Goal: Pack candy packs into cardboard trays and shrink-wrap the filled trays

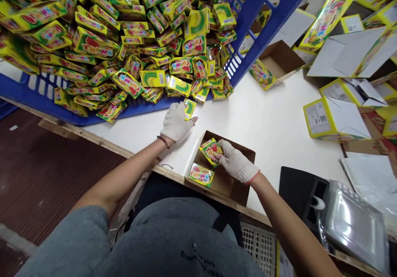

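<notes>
In a white work glove, my left hand [177, 122] has its fingers closed at a small yellow candy box [189, 108] by the front of the blue crate. My right hand [237, 162], gloved too, pinches another candy box [211, 151] with a red fruit picture. That box is tilted inside an open brown cardboard carton [231, 186] at the table's front edge. A further candy box [201, 175] lies flat in the carton's near left corner. Many similar boxes [95, 43] are heaped in the blue plastic crate [145, 111].
To the right lie an open printed carton [277, 64], a yellow-edged carton [335, 120] and several other cartons. A black object [300, 194] and a shiny metal-looking device [353, 219] sit near the right front edge. Below the table stands a pale plastic basket [259, 246].
</notes>
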The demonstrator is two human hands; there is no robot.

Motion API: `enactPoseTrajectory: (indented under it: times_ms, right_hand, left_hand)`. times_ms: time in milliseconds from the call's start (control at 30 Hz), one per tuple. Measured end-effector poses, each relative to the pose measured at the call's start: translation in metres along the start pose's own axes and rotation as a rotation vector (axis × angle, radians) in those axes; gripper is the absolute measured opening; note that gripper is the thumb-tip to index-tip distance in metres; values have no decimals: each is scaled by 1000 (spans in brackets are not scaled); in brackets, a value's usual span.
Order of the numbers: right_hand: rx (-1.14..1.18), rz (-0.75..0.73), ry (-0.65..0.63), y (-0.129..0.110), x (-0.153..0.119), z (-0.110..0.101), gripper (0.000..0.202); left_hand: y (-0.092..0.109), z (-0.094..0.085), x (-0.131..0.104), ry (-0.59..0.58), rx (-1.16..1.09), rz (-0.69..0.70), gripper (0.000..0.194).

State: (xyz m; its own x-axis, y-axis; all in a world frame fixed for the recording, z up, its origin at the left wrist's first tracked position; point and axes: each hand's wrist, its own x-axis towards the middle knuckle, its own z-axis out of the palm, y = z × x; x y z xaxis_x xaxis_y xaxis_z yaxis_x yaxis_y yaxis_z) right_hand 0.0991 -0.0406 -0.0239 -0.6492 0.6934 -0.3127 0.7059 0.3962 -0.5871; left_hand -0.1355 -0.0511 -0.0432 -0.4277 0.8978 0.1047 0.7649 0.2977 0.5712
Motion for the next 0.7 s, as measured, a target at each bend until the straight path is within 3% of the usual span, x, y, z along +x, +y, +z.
enactPoseTrajectory:
  times_ms: [100,200,300,433,567,633,700]
  right_hand:
    - [74,16,-171,9,17,1,41]
    - [93,-9,-229,22,27,-3,48]
    - [22,32,-237,30,30,0,46]
    - [-100,41,-264,18,32,18,41]
    - [-341,28,-197,-3,33,30,27]
    - [-321,1,-177,-4,29,29,25]
    - [-159,-6,-101,-1,23,26,27]
  left_hand:
    - [-21,25,24,24,96,-27,69]
    - [-32,33,28,2,-82,-78,57]
    - [-33,27,13,-55,-511,-156,40]
    - [-23,18,-23,-201,-985,-210,48]
    - [-3,13,-46,-275,-1262,-254,53]
    - [7,9,-48,-307,-1325,-293,54]
    - [15,3,-48,-362,-1380,-318,56]
